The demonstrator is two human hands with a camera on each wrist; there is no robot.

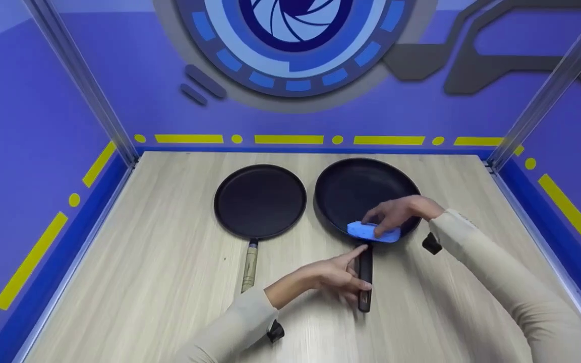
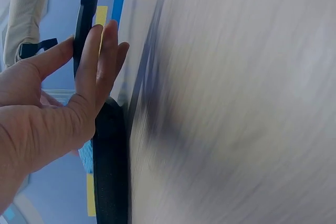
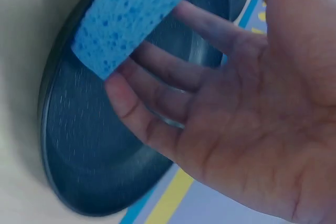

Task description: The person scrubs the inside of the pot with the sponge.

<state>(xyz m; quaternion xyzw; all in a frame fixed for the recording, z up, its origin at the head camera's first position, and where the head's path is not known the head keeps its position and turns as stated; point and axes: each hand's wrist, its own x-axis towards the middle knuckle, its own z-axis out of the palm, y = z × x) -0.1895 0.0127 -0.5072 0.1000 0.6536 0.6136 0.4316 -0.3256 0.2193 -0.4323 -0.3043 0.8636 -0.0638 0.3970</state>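
Note:
A deep black frying pan (image 1: 353, 189) lies on the table, its dark handle (image 1: 365, 295) toward the near side. My left hand (image 1: 332, 275) holds that handle from the left, between thumb and fingers; the left wrist view shows the handle (image 2: 85, 27) between them. My right hand (image 1: 396, 213) grips a blue sponge (image 1: 360, 230) at the near inner rim of the same pan. Close up in the right wrist view, the porous sponge (image 3: 126, 22) sits against my fingertips (image 3: 122, 95), over the pan's dark inside (image 3: 86, 124).
Left of the frying pan lies a flat black crepe pan (image 1: 260, 201), its light patterned handle (image 1: 250, 264) pointing nearward, partly behind my left sleeve (image 1: 242, 317). Blue printed walls (image 1: 290, 121) enclose the wooden table (image 1: 169, 222) at the back and both sides.

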